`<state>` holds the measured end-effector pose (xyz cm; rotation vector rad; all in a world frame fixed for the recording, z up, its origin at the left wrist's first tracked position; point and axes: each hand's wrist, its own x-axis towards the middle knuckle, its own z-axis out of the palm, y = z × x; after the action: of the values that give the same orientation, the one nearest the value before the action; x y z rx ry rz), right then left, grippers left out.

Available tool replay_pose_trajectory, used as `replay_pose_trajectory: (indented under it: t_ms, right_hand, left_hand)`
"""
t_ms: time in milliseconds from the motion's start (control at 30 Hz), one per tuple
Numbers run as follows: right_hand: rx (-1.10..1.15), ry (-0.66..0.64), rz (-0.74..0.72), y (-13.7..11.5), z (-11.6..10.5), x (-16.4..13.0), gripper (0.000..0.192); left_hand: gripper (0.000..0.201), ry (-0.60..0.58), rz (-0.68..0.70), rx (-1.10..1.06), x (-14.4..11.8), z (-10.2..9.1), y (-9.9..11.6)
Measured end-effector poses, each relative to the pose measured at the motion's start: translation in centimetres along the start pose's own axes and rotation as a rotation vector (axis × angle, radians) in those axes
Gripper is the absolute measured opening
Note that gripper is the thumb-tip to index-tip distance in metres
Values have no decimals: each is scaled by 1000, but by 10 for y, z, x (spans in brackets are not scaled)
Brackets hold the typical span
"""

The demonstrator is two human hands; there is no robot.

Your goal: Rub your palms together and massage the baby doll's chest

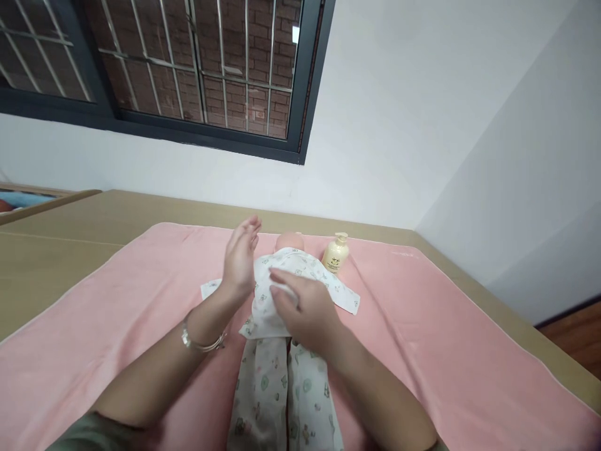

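Observation:
A baby-sized figure, which looks like a doll, lies stretched out with its bare rounded head (290,240) at the far end. It wears a white printed top (270,313) and matching printed trousers (265,382). Above the top's left side my left hand (240,260) is raised, palm turned inward, fingers extended and nothing in it. My right hand (305,307) hovers over the middle of the top, thumb and fingers apart, slightly blurred and holding nothing. A cream pump bottle (335,253) stands beside the figure's right shoulder area.
Under the figure a pink blanket (422,326) with some creases covers much of a wooden surface (51,263). A white wall (366,156) and a barred window (201,69) rise behind it. At the far left is a wooden edge (79,195) with blue material (23,199) beyond.

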<state>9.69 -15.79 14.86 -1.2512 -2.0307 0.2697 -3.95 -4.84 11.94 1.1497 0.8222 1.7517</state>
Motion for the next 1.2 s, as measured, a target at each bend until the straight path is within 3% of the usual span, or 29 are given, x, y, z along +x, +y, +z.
replay_pose_trajectory:
  t_ms: [100,200,267,400,567,667,767,900,967,1100,1200]
  right_hand:
    - [-137,-14,154,35,5,26,40]
    - [-216,-133,189,65,22,43,43]
    - [-248,-208,153,81,37,48,45]
    - [-256,-179,94,102,63,50,52]
    - [-237,-201,42,124,76,54,53]
    - [-231,-215,74,138,72,58,50]
    - [-254,-220,213,147,64,61,56]
    - [-402,-191,400,139,64,57,64]
    - [-463,-190,343,129,69,52,60]
    - [-377,-275,77,125,75,50,55]
    - [-301,-266,136,137,69,56,52]
  left_hand:
    - [35,-38,-101,266,10,8,-42]
    - [31,-125,-145,413,7,15,-70]
    - [32,-164,-121,464,2,17,-81]
    - [34,-175,-39,564,0,13,-97]
    - [35,-213,98,735,3,4,-119]
    - [35,-224,107,766,3,2,-128]
    - [35,-216,104,786,2,2,-132]
    - [33,-203,101,816,2,1,-135]
    - [33,-206,110,809,3,0,-136]
    - [36,-235,128,794,3,-1,-136]
    - [35,-219,142,808,3,-1,-135]
